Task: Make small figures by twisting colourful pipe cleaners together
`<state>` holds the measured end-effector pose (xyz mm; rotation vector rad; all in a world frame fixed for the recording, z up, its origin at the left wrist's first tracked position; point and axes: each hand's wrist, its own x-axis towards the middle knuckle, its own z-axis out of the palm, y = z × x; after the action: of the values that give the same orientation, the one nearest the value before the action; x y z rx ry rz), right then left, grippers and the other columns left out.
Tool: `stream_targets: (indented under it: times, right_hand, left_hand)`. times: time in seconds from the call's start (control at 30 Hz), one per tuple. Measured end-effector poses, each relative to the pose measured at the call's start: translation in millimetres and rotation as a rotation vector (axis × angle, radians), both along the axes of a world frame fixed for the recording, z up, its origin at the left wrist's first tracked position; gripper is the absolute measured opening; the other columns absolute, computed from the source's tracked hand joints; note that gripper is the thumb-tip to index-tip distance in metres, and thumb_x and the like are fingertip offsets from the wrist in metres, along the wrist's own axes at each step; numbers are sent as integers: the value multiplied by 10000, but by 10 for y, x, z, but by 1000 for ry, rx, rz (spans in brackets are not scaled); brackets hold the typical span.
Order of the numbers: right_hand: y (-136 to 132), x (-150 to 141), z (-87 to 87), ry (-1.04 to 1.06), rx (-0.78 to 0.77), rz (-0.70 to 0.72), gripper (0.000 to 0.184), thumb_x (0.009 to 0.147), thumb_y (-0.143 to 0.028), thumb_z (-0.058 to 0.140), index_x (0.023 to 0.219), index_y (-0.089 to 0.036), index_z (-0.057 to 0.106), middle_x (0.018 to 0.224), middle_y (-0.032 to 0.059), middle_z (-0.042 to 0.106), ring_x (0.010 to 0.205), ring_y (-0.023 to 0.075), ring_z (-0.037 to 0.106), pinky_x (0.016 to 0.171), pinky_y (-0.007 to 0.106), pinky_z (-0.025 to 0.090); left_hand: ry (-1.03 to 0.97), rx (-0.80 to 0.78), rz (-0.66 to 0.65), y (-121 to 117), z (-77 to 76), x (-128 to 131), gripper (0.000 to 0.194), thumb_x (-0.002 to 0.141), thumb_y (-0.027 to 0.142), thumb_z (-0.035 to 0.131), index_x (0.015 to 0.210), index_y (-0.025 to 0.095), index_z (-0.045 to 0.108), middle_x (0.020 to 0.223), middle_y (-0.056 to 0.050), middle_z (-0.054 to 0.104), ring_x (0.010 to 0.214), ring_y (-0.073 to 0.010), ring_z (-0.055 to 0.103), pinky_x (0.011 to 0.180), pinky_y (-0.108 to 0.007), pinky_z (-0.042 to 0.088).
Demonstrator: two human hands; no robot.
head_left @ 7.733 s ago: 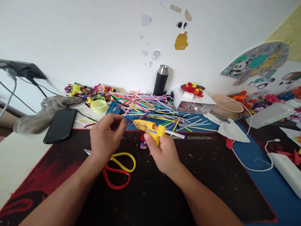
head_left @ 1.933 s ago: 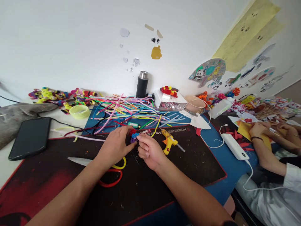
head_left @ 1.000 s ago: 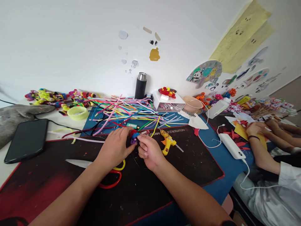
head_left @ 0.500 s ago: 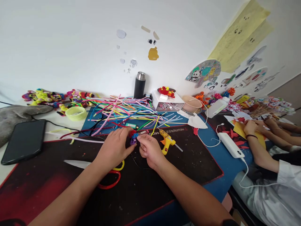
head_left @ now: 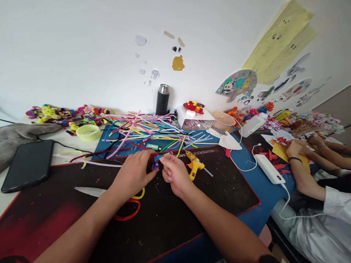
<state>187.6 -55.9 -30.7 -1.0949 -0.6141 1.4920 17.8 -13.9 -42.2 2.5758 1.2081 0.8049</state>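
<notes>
Between my hands is a small fuzzy pipe-cleaner figure [head_left: 155,165] in red, blue and purple, partly covered by fingers. My left hand [head_left: 133,171] closes on its left side, thumb below. The right thumb and forefinger of my right hand [head_left: 175,173] pinch the blue part from the other side. Under my left wrist lie scissors [head_left: 128,213] with red and yellow handles, the blades pointing left. Just right of my right hand rests a yellow hot glue gun [head_left: 195,166] with a glue stick in it.
Loose pipe cleaners [head_left: 142,128] spread behind the dark mat [head_left: 219,193]. A black flask [head_left: 162,100], a small drawer box [head_left: 196,118] and a tape roll [head_left: 88,132] stand farther back. Left lies a phone [head_left: 29,165]; right, a white power bank [head_left: 269,169] and another person's hands [head_left: 297,148].
Almost nothing differs. Both hands keep hold of the figure in the same spot, with only a slight shift of the fingers.
</notes>
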Motion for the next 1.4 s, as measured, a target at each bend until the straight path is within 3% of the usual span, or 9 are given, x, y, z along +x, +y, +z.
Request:
stream_targets:
  times: [0.5,1.4]
  right_hand:
    - [-20,-117,33,-64,6,-113,310,704,-385,836,781,-211,591,463,-135,375,354,39,258,401,231,102]
    - [-20,-58,-42,-189,26,-55,330,741,-412,821,682,-227,554,438,-113,383,367,51,249,391,230,132]
  left_hand:
    - [-9,10,8,-18,8,15,415,901,287,699,1288,203,575,1182,-155,758,1113,-377,731,935,-517,559]
    - [-30,36,4,-19,3,16,432,905,290,696,1308,202,566,1187,-157,755,1114,-378,729,945,-522,552]
